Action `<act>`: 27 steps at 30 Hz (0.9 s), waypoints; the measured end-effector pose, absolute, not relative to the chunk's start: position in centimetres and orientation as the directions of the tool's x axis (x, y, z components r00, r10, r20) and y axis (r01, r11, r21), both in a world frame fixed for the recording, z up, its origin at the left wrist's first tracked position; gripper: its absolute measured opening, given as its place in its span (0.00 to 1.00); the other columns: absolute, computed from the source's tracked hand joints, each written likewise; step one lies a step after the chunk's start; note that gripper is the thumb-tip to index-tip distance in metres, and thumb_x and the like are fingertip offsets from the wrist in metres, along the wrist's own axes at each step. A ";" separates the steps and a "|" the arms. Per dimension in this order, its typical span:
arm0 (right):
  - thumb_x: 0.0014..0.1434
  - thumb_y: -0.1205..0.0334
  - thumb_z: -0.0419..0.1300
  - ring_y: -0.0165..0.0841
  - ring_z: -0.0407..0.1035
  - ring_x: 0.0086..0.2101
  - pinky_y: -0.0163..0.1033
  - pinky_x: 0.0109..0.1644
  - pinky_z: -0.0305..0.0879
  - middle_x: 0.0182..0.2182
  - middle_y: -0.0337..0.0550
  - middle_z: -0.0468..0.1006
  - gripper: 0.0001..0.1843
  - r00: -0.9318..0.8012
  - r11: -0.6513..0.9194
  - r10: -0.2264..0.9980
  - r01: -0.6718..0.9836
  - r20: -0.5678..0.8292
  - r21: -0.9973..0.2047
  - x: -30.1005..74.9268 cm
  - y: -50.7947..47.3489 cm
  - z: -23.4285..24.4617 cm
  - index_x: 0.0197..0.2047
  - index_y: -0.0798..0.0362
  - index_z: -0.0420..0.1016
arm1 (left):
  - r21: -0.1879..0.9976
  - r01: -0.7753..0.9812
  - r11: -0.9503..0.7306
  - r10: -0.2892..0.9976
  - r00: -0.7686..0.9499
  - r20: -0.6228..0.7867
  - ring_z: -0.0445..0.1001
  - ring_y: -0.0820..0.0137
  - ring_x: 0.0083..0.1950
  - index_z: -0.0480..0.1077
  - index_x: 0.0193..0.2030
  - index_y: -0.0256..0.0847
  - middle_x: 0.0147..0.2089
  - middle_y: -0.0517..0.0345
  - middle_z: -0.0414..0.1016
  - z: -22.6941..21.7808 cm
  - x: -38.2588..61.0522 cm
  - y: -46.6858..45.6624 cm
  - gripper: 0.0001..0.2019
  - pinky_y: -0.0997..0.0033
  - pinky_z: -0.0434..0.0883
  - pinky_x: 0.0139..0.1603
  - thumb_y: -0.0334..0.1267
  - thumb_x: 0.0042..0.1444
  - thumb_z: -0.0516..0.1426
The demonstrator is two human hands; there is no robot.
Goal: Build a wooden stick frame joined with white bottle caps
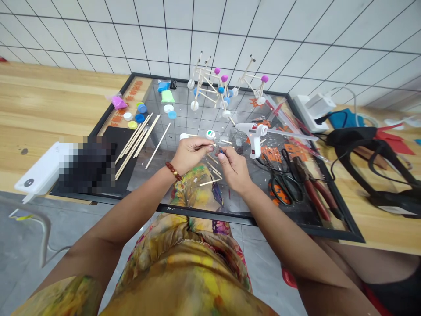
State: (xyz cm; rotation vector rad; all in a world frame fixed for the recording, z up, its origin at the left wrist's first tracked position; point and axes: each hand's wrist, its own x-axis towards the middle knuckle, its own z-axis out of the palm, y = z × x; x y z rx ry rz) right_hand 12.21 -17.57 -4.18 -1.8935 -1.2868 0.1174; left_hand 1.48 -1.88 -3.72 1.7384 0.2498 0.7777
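My left hand (190, 154) and my right hand (234, 169) meet over a black-framed glass sheet (138, 199) lying on the wooden floor. The left fingers pinch a short thin wooden stick (210, 146). The right fingers are closed on a small dark tool or piece (221, 151) that touches the stick's end; I cannot make out what it is. A red bead bracelet (173, 171) sits on the left wrist. Short stick pieces (210, 181) lie on the glass under the hands.
A white glue gun (254, 134) lies right of the hands, black scissors (283, 181) and red-handled pliers (315, 193) beyond it. Long sticks (136, 141), bottle caps (140, 117) and stick models (210, 85) lie further back. A white power bank (41, 171) sits left.
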 end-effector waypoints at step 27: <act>0.57 0.68 0.66 0.40 0.72 0.34 0.45 0.38 0.58 0.33 0.55 0.79 0.11 0.730 -0.729 0.683 0.683 0.028 -0.029 18.0 -33.1 -1.9 0.27 0.48 0.69 | 0.950 -0.109 0.291 0.529 0.846 -0.065 0.51 0.83 0.18 0.79 0.38 0.36 0.22 0.64 0.67 -2.4 1.6 -2.2 0.13 0.76 0.46 0.21 0.46 0.59 0.65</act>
